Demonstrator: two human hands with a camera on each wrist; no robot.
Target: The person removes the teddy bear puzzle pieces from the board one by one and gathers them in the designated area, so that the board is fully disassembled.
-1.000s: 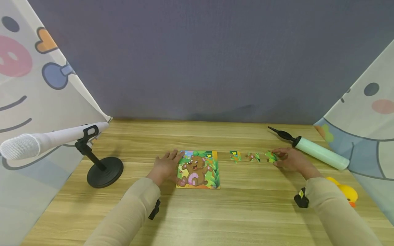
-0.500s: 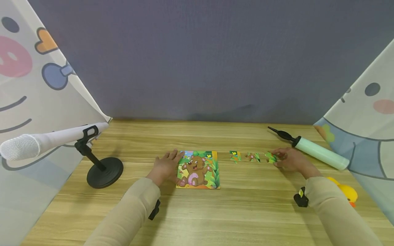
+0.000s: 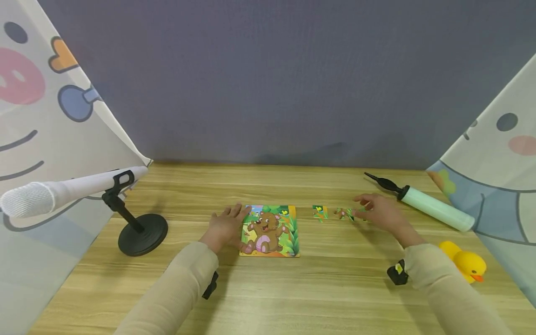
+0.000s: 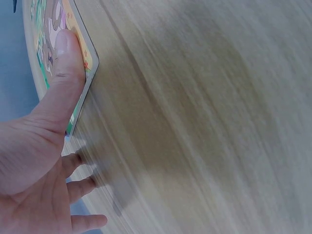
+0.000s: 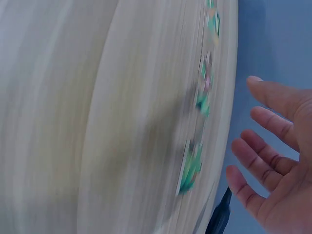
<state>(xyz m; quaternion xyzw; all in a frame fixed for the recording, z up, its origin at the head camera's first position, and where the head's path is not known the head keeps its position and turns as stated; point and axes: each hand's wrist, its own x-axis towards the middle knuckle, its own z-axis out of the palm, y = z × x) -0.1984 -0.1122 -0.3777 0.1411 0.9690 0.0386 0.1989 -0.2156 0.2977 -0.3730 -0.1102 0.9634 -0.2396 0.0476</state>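
Puzzle touched by spread L hand; pcs apparently reached for by R hand, fingers apart; pinch prob. needed next.

- A plain dark-grey backdrop stands upright behind the tabletop, with a darker shadow patch low on it.
- The tabletop is pale yellowish wood with streaky grain running from side to side; its far edge meets the backdrop.
- On the left slants a whitish cartoon-printed sheet, bearing a pink snout, an orange heart and curved grey lines.
- On the right slants a similar printed sheet, with a grey oval, a pink oval and a blue area.
- Light is soft, leaving a pale sheen on the near tabletop.
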